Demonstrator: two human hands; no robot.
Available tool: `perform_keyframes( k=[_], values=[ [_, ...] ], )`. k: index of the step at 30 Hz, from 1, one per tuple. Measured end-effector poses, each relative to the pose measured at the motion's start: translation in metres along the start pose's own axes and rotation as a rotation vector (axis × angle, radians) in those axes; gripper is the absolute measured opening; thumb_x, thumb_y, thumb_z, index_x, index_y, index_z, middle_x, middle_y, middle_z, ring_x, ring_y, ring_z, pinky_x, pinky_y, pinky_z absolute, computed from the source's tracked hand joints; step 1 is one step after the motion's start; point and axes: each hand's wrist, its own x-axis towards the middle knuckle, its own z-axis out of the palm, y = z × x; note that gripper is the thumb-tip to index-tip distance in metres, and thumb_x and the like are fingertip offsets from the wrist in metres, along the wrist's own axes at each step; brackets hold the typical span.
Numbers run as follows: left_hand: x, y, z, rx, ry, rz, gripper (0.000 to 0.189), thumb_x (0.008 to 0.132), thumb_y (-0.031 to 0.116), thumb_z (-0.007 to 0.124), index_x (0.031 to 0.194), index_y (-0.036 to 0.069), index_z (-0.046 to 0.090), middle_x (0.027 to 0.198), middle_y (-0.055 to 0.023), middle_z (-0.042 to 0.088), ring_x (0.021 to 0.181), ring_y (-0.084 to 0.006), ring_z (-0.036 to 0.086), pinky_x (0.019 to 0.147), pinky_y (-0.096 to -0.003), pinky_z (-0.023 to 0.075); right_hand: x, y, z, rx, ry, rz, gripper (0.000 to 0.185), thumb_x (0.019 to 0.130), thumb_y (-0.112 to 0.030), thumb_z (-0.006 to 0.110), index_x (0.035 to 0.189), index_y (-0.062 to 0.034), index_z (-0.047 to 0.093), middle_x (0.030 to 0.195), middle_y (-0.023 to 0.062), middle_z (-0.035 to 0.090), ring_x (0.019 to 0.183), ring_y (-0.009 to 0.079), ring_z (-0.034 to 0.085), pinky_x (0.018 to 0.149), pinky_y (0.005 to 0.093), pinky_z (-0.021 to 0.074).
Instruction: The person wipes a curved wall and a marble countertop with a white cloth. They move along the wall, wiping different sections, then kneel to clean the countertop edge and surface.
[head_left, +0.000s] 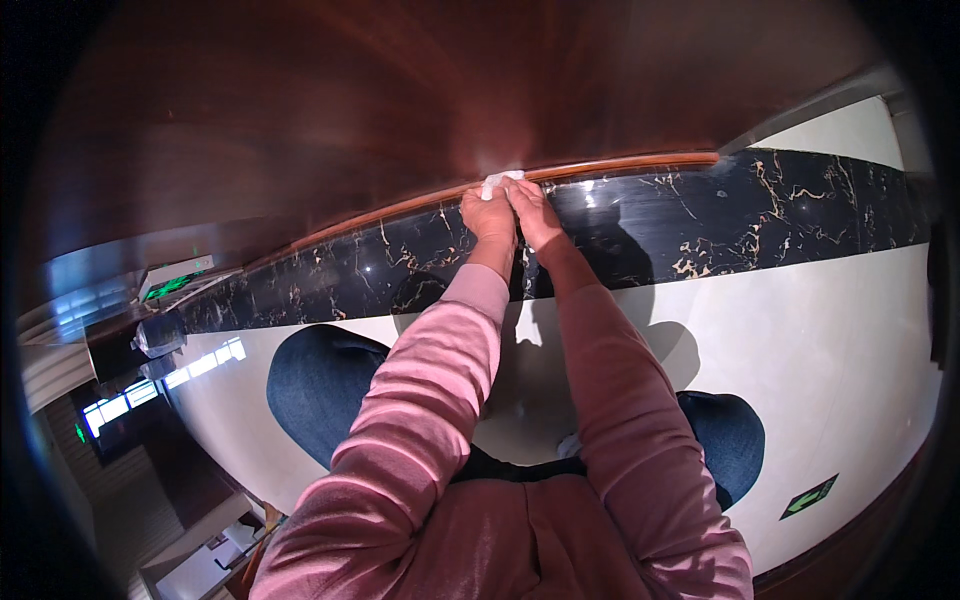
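A small folded white cloth or tissue (501, 178) is pressed against the reddish-brown wooden trim (622, 162), at the foot of a dark glossy wood panel (360, 97). My left hand (489, 217) grips its left part, the fingers curled under and partly hidden. Beside it, my right hand (534, 214) pinches the cloth's right part with the fingertips. The two hands nearly touch, both arms stretched straight out. Below the trim runs a black marble border (720, 217) with gold and white veins.
Pale glossy floor tiles (825, 330) lie around my bent knees in blue jeans (322, 390). A green arrow sign (808, 496) is on the floor at the lower right. At left are a lit green sign (176, 281) and a plastic-wrapped object (160, 335).
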Motion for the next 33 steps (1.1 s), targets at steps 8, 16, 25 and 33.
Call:
perform_keyframes(
  k=[8, 16, 25, 33],
  values=[
    [0.026, -0.009, -0.023, -0.57, 0.015, -0.232, 0.013, 0.087, -0.005, 0.058, 0.097, 0.0, 0.051, 0.09, -0.0142, 0.064, 0.078, -0.0215, 0.065, 0.07, -0.0347, 0.0549, -0.002, 0.017, -0.003, 0.029, 0.044, 0.069, 0.044, 0.097, -0.035, 0.048, 0.12, -0.0005, 0.063, 0.117, 0.0112, 0.066, 0.115, 0.019, 0.056, 0.105, 0.0317, 0.0345],
    [0.062, -0.011, -0.045, -0.764, 0.144, -0.241, 0.016, 0.08, -0.012, 0.045, 0.091, -0.007, 0.055, 0.084, -0.0155, 0.064, 0.068, -0.0268, 0.067, 0.062, -0.0396, 0.0588, -0.005, 0.03, -0.017, -0.073, 0.017, 0.083, 0.044, 0.099, -0.037, 0.047, 0.121, -0.0016, 0.061, 0.113, 0.0106, 0.068, 0.106, 0.0188, 0.06, 0.094, 0.0322, 0.043],
    [0.097, -0.022, -0.061, -0.677, 0.286, -0.189, 0.022, 0.079, -0.011, 0.046, 0.099, -0.004, 0.049, 0.089, -0.0176, 0.061, 0.068, -0.0278, 0.066, 0.053, -0.04, 0.0573, -0.019, 0.025, -0.026, -0.066, 0.117, 0.086, 0.042, 0.1, -0.035, 0.045, 0.119, -0.0009, 0.061, 0.107, 0.0112, 0.069, 0.096, 0.0187, 0.063, 0.087, 0.0324, 0.0468],
    [0.08, -0.016, -0.04, -0.74, 0.088, -0.284, 0.029, 0.082, -0.01, 0.038, 0.106, 0.005, 0.035, 0.088, -0.0162, 0.056, 0.062, -0.0281, 0.063, 0.048, -0.0414, 0.0554, -0.019, 0.021, -0.038, 0.017, 0.208, 0.126, 0.039, 0.098, -0.033, 0.047, 0.116, -0.0015, 0.062, 0.102, 0.0117, 0.07, 0.089, 0.0175, 0.064, 0.083, 0.0306, 0.0486]
  ],
)
